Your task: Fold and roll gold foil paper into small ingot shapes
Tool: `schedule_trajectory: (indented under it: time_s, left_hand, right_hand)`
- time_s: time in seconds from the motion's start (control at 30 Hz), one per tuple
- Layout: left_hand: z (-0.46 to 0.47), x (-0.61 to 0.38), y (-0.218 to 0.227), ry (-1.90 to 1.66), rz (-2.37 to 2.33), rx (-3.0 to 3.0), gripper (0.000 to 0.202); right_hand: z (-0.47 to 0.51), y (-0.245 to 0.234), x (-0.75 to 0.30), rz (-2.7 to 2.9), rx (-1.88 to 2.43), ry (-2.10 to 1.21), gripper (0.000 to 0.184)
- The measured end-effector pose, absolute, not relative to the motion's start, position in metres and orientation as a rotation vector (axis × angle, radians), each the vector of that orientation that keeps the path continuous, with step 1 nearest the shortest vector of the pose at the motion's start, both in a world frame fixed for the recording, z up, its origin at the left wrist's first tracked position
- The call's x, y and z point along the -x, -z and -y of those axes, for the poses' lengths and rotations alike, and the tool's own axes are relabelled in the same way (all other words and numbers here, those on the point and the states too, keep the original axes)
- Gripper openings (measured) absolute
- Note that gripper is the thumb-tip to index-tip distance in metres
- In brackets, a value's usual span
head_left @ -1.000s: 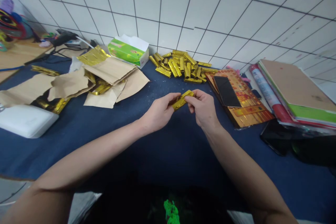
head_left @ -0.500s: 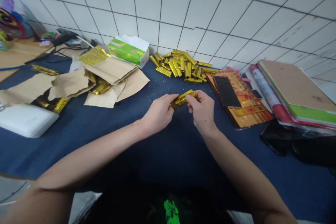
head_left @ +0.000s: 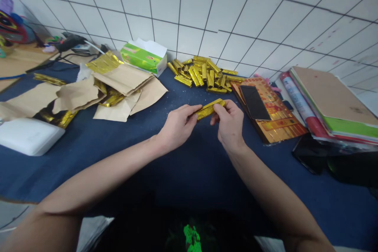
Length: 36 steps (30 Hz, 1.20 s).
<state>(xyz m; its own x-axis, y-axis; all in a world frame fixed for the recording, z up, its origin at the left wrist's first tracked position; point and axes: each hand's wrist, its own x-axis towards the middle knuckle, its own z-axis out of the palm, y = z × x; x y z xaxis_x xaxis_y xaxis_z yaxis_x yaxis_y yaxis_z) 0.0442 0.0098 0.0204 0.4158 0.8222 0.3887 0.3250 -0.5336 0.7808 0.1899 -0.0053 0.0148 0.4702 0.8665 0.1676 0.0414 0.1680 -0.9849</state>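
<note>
shiny gold foil strip [head_left: 210, 109], tablecloth [head_left: 124, 157] probably navy

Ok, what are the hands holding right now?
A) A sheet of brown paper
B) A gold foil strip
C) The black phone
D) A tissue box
B: the left hand and right hand both grip the gold foil strip at its ends, above the blue cloth.
</note>
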Motion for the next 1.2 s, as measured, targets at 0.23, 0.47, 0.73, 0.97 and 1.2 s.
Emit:
schedule_trajectory:
  time_s: [0.23, 0.47, 0.73, 0.97, 1.2]
  left_hand:
    - [-0.008, -0.046, -0.02, -1.142, -0.937, -1.947, 0.027]
    - [-0.008, -0.047, -0.025, -1.214, -0.889, -1.537, 0.02]
    - [-0.01, -0.048, -0.029, -1.247, -0.867, -1.402, 0.014]
    - [-0.004, -0.044, -0.025, -1.387, -0.849, -1.824, 0.01]
    - [-0.009, -0.044, -0.022, -1.392, -0.853, -1.764, 0.009]
  right_hand:
    - [0.007, -0.018, -0.189, 0.873, 1.228, -0.76, 0.01]
    - [0.013, -0.024, -0.18, 0.821, 1.136, -0.833, 0.009]
    - [0.02, -0.017, -0.173, 0.917, 1.084, -0.714, 0.012]
    - [0.022, -0.025, -0.17, 0.856, 1.044, -0.798, 0.014]
    - [0.022, -0.034, -0.174, 0.858, 1.098, -0.879, 0.029]
